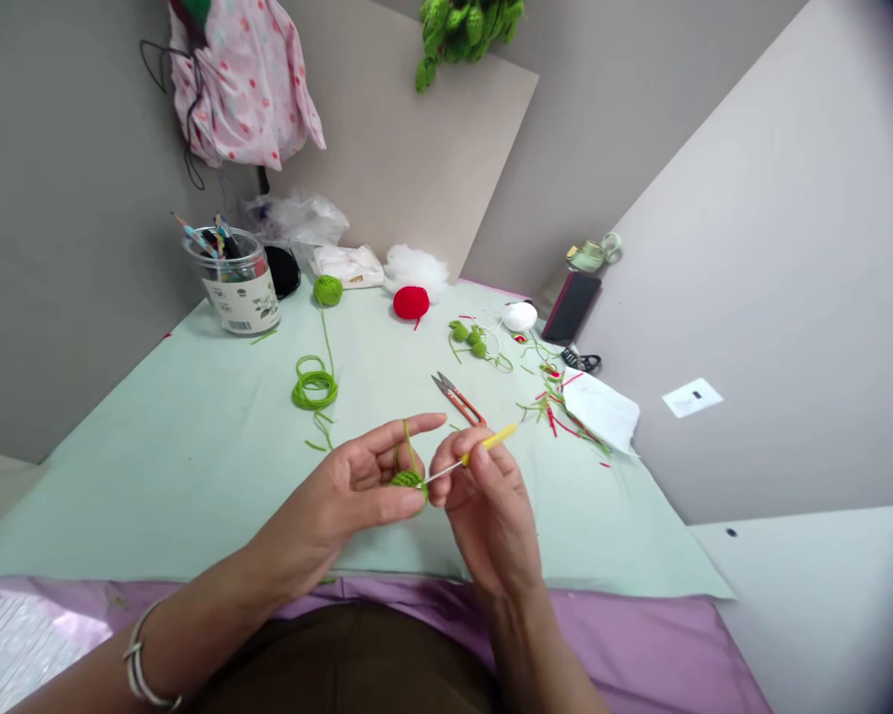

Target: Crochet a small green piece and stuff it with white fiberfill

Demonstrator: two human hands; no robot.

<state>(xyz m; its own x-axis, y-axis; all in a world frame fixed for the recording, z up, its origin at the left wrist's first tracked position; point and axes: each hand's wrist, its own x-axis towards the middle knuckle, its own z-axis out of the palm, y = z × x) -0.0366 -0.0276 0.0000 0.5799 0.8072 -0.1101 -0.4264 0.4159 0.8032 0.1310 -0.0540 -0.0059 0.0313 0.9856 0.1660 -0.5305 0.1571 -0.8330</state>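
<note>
My left hand (364,476) pinches a small green crochet piece (408,479) between thumb and fingers. Green yarn runs up from the piece over my raised left index finger. In my right hand (491,496) is a crochet hook (491,443) with a yellow handle, held between thumb and fingers. Its metal shaft points left, and the tip meets the green piece; whether a loop sits on it is too small to tell. A loose coil of green yarn (314,385) lies beyond my left hand, with a strand leading back to a green yarn ball (328,291).
Orange-handled thread snips (459,399) lie just beyond my right hand. Small green crocheted pieces (470,339), a red yarn ball (412,302), a white ball (520,316) and yarn scraps (555,402) are spread farther back. A jar of pens (242,297) stands left; a phone (573,307) leans right.
</note>
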